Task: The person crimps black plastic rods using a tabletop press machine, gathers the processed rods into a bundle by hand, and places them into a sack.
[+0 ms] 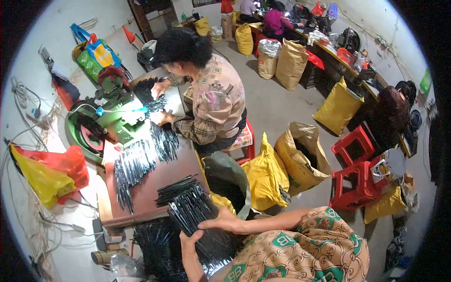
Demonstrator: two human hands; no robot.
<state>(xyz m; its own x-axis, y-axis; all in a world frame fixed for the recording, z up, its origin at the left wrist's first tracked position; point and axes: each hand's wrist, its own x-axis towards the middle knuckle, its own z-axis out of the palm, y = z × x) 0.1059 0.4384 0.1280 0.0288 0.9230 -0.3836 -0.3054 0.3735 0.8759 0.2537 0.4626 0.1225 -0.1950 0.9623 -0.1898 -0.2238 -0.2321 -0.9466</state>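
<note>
Both of my hands grip a thick bundle of thin, shiny black strips (191, 209) at the lower middle. My right hand (222, 220) reaches in from the right and closes round the bundle's near-right side. From the lower edge comes my left hand (190, 242), closed on its left side, the two thumbs almost meeting. The fingers under the bundle are hidden. Just beyond it, another pile of black strips (176, 189) lies at the corner of the reddish-brown table (141, 202). Below and left hangs a dark mass of similar strips (157, 244).
Across the table a co-worker (218, 94) handles strips beside a lit green machine (124, 124). A long row of strips (141, 162) covers the tabletop. Yellow sacks (265, 176), an open sack (303, 160) and red stools (354, 183) stand on the right.
</note>
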